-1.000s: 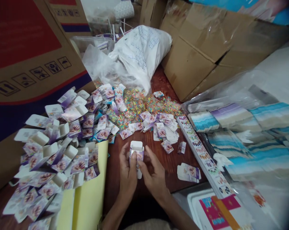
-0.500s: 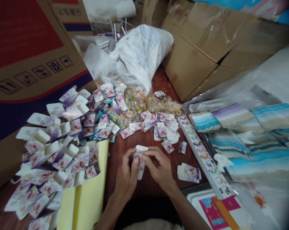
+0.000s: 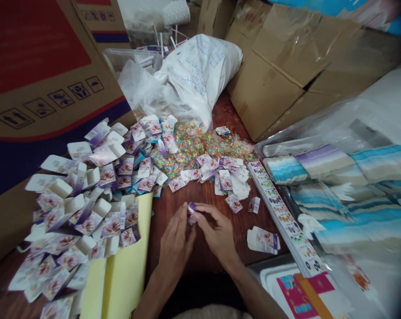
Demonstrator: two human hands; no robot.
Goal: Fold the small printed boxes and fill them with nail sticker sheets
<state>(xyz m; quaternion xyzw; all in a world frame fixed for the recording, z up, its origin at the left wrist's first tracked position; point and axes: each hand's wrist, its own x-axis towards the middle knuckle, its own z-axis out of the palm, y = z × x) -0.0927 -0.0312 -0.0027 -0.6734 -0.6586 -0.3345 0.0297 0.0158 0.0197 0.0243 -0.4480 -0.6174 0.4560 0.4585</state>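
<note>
Since the small print is too tiny to read from here, all that stands out on the big cardboard carton (image 3: 54, 88) at ten o'clock is its row of black handling pictograms. A small folded card box (image 3: 192, 212), white with a purple band, is mostly hidden between the person's hands, just above the reddish wooden table (image 3: 174, 199). The left hand (image 3: 175, 246) curls its fingers (image 3: 183, 212) against the box's left side, while the right hand (image 3: 217, 232) closes its fingertips (image 3: 200, 207) on the right, so both grip it. At nine o'clock, printed nail-art cards (image 3: 87, 221) heap over a yellow sheet (image 3: 129, 252); multicoloured confetti-like pieces (image 3: 190, 146) spill at twelve, and a strip of nail designs (image 3: 283, 217) lies at three.
</note>
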